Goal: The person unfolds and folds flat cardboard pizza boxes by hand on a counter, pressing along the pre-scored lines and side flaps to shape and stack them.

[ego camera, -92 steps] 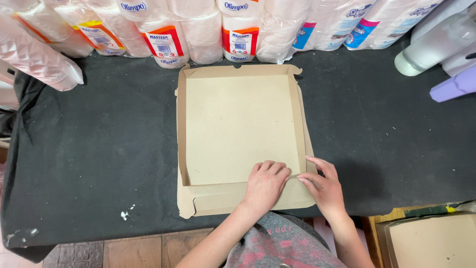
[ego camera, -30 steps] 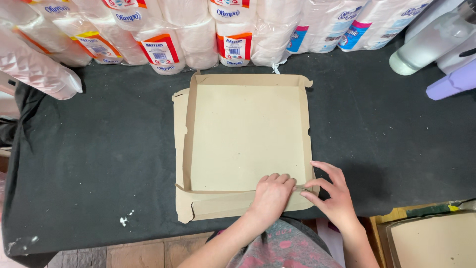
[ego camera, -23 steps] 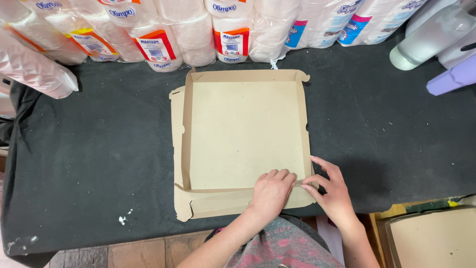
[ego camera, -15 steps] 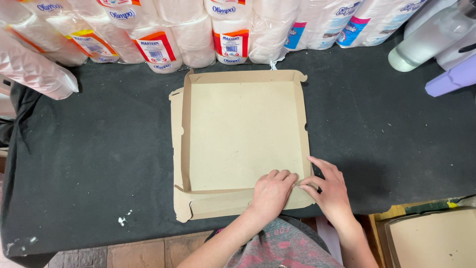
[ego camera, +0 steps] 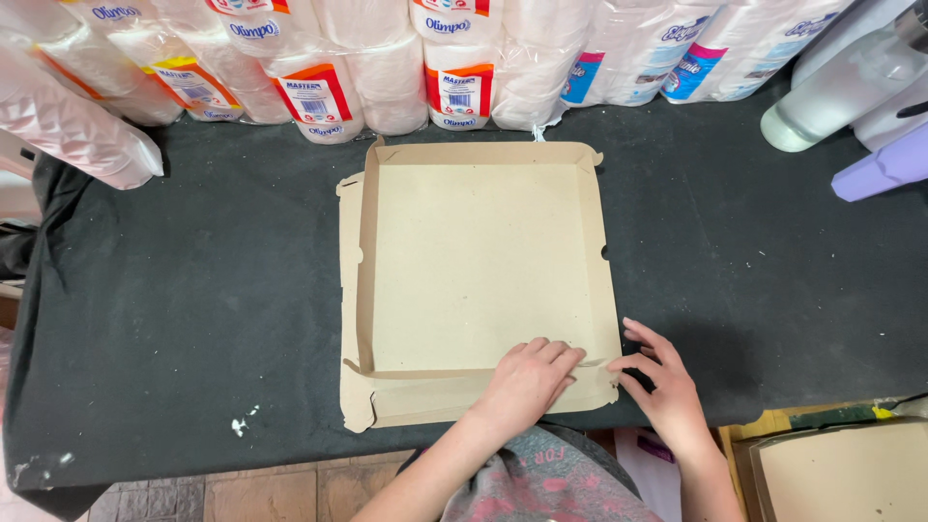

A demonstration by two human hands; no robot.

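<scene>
Now the flat cardboard box blank point(ego camera: 478, 261) sits in the middle of the frame on the black table cover point(ego camera: 193, 309), and compared with a few seconds back its left wall stands more upright and the near flap at the lower edge looks pressed lower along its crease. I read that as the folding moving along the lower side of the blank, with the lower right corner being worked at this moment.

My left hand point(ego camera: 530, 379) lies palm down on that near flap, fingers half curled and pressing the cardboard flat; it grips nothing. My right hand point(ego camera: 667, 387) is spread loosely at the lower right corner, thumb and fingertips touching the corner's edge; whether it pinches the tab I cannot tell.

Further out, wrapped packs of paper rolls point(ego camera: 387, 68) line the upper edge of the frame. A pale bottle point(ego camera: 831, 97) and a lilac one point(ego camera: 884, 169) lie at upper right, and another cardboard piece point(ego camera: 841, 474) shows at lower right.
</scene>
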